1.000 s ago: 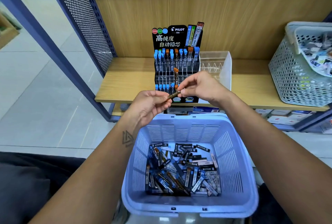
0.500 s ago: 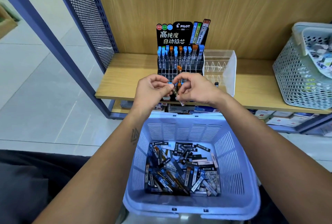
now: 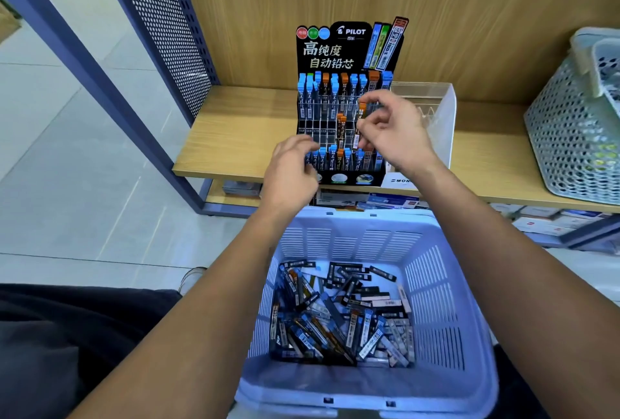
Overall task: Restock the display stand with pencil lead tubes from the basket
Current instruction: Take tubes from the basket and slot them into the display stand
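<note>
A black tiered display stand (image 3: 349, 49) stands on the wooden shelf, its rows holding blue-capped and orange-capped lead tubes. My right hand (image 3: 392, 133) pinches an orange-capped lead tube (image 3: 361, 116) upright in front of the stand's middle row. My left hand (image 3: 292, 170) hovers at the stand's lower left, fingers loosely curled, holding nothing that I can see. Below, the blue plastic basket (image 3: 446, 284) holds several loose lead tubes (image 3: 339, 314) in a pile.
A clear acrylic organiser (image 3: 432, 99) sits right of the stand. A grey perforated basket (image 3: 570, 136) stands at the shelf's far right. The wooden shelf (image 3: 235, 136) has a perforated metal side panel (image 3: 161, 26) on its left. Boxed stock (image 3: 389, 200) lies on the lower shelf.
Both hands rose from above the basket to the stand. The tube went from being held between both hands to the right hand alone, now turned upright; the left hand let go.
</note>
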Demonstrator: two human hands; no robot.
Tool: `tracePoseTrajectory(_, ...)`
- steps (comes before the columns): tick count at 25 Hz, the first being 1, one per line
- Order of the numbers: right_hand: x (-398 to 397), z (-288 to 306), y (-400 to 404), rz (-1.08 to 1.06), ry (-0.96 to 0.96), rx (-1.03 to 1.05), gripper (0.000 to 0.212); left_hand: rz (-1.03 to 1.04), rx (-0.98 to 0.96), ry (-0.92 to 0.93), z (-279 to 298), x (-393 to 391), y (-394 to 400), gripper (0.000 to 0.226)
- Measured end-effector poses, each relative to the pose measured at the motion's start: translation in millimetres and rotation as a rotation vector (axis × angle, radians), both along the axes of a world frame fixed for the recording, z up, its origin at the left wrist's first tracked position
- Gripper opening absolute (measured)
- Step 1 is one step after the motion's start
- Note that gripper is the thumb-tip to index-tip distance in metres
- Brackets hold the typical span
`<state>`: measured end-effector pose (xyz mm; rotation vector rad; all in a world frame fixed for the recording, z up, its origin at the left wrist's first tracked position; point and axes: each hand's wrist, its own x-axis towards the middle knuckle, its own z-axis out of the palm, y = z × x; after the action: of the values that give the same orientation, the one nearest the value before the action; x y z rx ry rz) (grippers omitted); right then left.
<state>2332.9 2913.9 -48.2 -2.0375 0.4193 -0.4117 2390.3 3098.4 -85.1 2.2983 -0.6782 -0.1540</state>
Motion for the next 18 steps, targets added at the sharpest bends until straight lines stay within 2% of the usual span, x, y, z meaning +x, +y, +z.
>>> tracePoseTrajectory(4,7.5,-10.7,2.2,-0.031,-0.045,-0.012,0.018,-0.166,0.230,-0.070,-6.9,8.3,-12.2,0.069)
tracePoseTrajectory(7,9.3,-13.1,2.5,0.017,-0.035,-0.044,0.017,-0.221,0.364,-0.040,-12.8,8.8,-14.2,0.078)
tracePoseTrajectory(18,11.5,-29.8,8.2,0.119,0.012,-0.425,0.020,-0.202,0.395,-0.062,-13.0,5.7,-16.3,0.089)
